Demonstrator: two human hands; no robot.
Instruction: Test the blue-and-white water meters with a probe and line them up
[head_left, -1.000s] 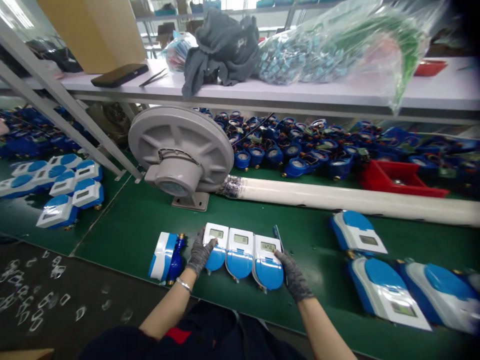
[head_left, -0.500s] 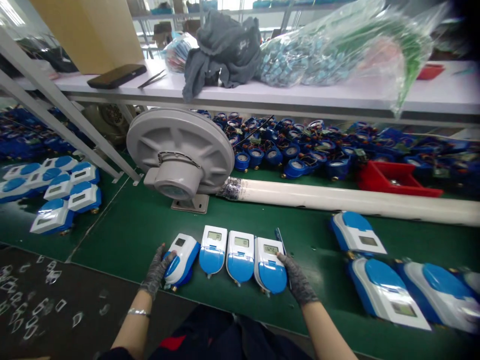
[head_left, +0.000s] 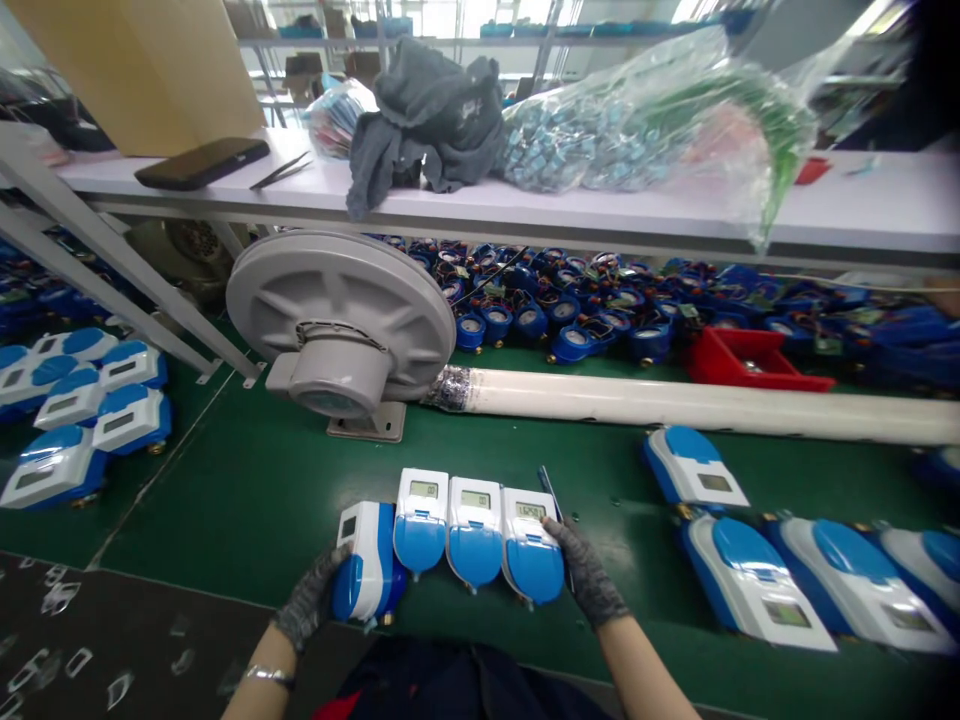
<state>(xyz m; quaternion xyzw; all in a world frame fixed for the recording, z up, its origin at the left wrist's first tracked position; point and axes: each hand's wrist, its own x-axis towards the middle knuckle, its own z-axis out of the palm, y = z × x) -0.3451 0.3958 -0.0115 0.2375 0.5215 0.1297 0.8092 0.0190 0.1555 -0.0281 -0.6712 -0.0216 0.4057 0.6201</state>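
Left hand [head_left: 309,600] in a grey knit glove, grip closed on a glossy blue-and-white plastic meter [head_left: 365,560], tilted at 9 o'clock of three flat meters in a row [head_left: 474,525] on the green tabletop [head_left: 247,480]. Right hand [head_left: 585,572], fingers curled, presses the row's 3 o'clock end. Vs 0.5 s ago: tilted meter now touches the row.

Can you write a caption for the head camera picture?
Gloved left hand and right hand bracket four blue-and-white meters on a green bench.

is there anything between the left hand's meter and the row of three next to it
Nothing visible. The left hand holds the tilted meter right against the row of three meters, with only bare green mat around. The right hand rests at the row's other end.
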